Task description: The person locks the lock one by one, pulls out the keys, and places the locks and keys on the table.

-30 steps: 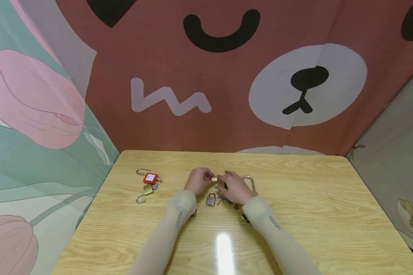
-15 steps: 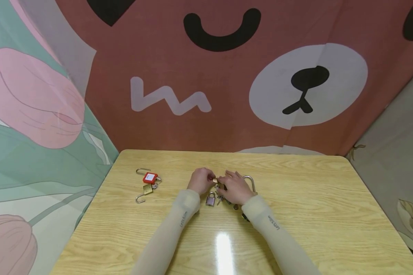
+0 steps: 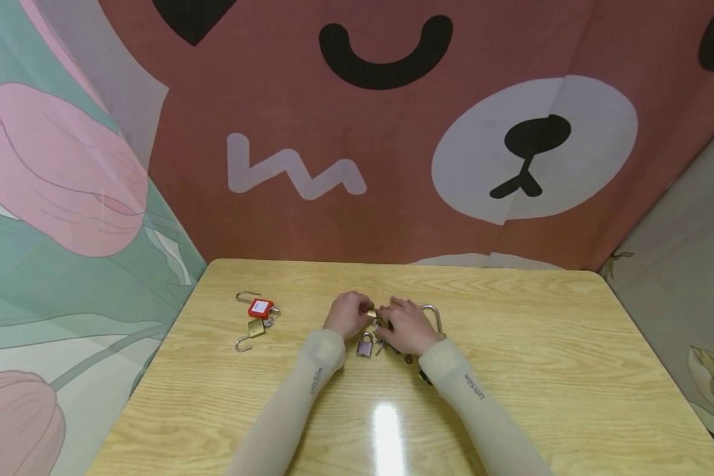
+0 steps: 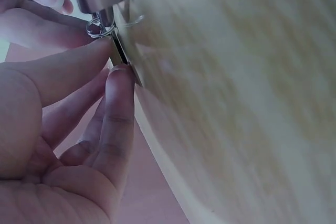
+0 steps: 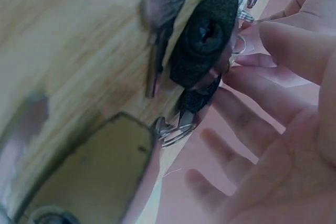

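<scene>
Stretches two pale sleeves (image 3: 294, 410) over the wooden table (image 3: 541, 377), slanting toward the purple padlock (image 3: 365, 346). Holds the right hand (image 3: 409, 327) right of that padlock, back upward, reaching leftward with outer fingers loosely spread in the right wrist view; cannot tell any grip of thumb and forefinger. Holds the left hand (image 3: 346, 315) beyond and left of the padlock, turning its fingertips toward the right hand. Shows a large shackle (image 3: 438, 318) beyond and right of the padlock, arching away, and a red padlock (image 3: 260, 308) well left. Points the purple padlock's own shackle away, long axis fore-and-aft. Pinches, between left thumb and forefinger, a small brass-coloured piece (image 3: 372, 313) just beyond the padlock, lying roughly crosswise; too small to tell which end leads.
</scene>
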`<state>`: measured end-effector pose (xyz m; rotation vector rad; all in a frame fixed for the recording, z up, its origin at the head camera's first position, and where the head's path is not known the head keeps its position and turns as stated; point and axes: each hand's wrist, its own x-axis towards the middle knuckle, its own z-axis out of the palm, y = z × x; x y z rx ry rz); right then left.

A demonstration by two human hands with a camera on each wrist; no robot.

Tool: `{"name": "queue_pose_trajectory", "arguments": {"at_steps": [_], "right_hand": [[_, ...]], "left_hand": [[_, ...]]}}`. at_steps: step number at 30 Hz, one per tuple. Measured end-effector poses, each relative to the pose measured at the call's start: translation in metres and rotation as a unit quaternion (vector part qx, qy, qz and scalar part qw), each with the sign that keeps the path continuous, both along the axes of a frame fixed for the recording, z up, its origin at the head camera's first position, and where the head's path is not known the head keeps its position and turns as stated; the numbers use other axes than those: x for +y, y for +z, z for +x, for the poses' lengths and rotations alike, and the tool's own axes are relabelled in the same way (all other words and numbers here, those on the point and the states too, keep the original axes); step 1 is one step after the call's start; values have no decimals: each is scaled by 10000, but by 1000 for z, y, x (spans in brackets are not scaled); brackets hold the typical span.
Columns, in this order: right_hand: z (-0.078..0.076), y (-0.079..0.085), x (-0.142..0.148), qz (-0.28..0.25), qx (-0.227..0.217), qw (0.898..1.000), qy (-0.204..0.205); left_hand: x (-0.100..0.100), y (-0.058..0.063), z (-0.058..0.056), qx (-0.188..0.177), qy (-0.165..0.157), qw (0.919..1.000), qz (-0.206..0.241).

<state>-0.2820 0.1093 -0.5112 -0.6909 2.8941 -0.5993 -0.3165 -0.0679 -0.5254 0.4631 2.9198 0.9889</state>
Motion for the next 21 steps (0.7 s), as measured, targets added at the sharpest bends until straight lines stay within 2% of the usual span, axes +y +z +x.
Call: {"name": "queue_pose_trajectory", "arguments": {"at_steps": [5,8,12,18,21], "right_hand": [[1,-1,1,-225,59,9997,-42],[3,2,1,-491,262,9984,-55],[8,8,3,-706,512,9962,-75],[17,13,7,-798,570,9951,-109],[18,13,8,-830,504,9952,-109]], "left_hand": [[0,2,5,-49,-23,9999,94],[-2,1,10,128,30,9999,31],[-7,2,22,441,55,9989,-171],[-27,3,46,673,-114,9968,-422],[-41,3,48,758,8,9959,-494]]}}
